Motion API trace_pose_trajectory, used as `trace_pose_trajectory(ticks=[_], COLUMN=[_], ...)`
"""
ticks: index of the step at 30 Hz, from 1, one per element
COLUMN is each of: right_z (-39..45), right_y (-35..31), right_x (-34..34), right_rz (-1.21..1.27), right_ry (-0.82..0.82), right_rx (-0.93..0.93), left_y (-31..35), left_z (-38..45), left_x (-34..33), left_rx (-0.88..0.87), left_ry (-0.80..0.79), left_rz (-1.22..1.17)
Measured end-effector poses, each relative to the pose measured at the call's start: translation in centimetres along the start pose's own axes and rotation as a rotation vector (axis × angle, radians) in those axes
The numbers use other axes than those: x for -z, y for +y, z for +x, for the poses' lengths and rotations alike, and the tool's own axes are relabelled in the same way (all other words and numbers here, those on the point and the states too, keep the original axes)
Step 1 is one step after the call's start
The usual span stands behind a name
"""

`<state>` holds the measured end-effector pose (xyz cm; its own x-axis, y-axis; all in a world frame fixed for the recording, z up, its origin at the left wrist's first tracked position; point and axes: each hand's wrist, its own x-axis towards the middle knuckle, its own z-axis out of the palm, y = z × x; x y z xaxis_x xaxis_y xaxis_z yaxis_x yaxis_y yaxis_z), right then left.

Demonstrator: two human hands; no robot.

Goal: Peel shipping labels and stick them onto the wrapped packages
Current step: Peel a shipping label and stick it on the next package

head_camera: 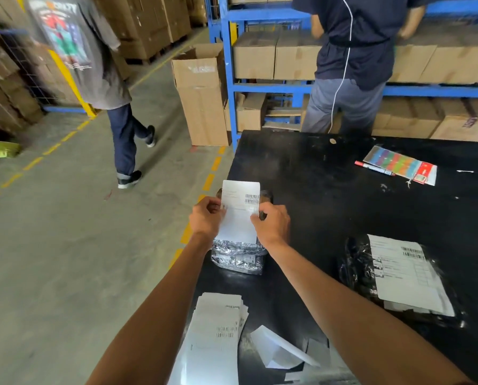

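Observation:
I hold a white shipping label (239, 215) with barcodes upright above the black table (329, 195). My left hand (205, 219) pinches its left edge and my right hand (272, 225) pinches its right edge. Directly under the label lies a small package wrapped in shiny silver-black film (237, 258), partly hidden by the label and my hands. A second black wrapped package (357, 268) lies to the right with a label (407, 273) stuck on it. A stack of labels (215, 329) sits at the table's near left edge.
Peeled backing papers (279, 351) lie near the stack. A marker pen (373, 168) and a colourful packet (398, 165) lie at the far right. One person (351, 65) stands behind the table at blue shelving (229, 87); another (93, 65) walks on the floor to the left.

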<state>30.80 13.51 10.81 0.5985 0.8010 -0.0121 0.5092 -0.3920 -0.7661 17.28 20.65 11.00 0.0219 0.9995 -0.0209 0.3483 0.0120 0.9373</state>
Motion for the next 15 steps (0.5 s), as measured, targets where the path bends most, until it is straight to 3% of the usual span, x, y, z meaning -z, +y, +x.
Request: trace_pose_trajectory(ticks=[6, 8, 11, 13, 15], right_z=[-0.7, -1.0, -0.3, 0.5, 1.6], right_y=[0.5, 0.6, 1.6, 2.2, 2.4], right_x=[-0.4, -0.2, -0.5, -0.7, -0.7], right_rz=[0.083, 0.025, -0.187, -0.223, -0.257], right_ry=[0.050, 0.129, 0.089, 0.018, -0.047], right_rx=[-0.002, 0.137, 0.472, 0.505, 0.490], left_y=[-1.7, -2.1, -2.8, -3.6, -3.8], left_z=[-0.2, -0.2, 0.6, 1.8, 2.5], left_x=[-0.3, -0.1, 0.1, -0.2, -0.6], left_rx=[-0.171, -0.259, -0.612, -0.732, -0.704], left_ry=[-0.023, 0.007, -0.026, -0.090, -0.154], left_rz=[0.212, 0.233, 0.368, 0.482, 0.614])
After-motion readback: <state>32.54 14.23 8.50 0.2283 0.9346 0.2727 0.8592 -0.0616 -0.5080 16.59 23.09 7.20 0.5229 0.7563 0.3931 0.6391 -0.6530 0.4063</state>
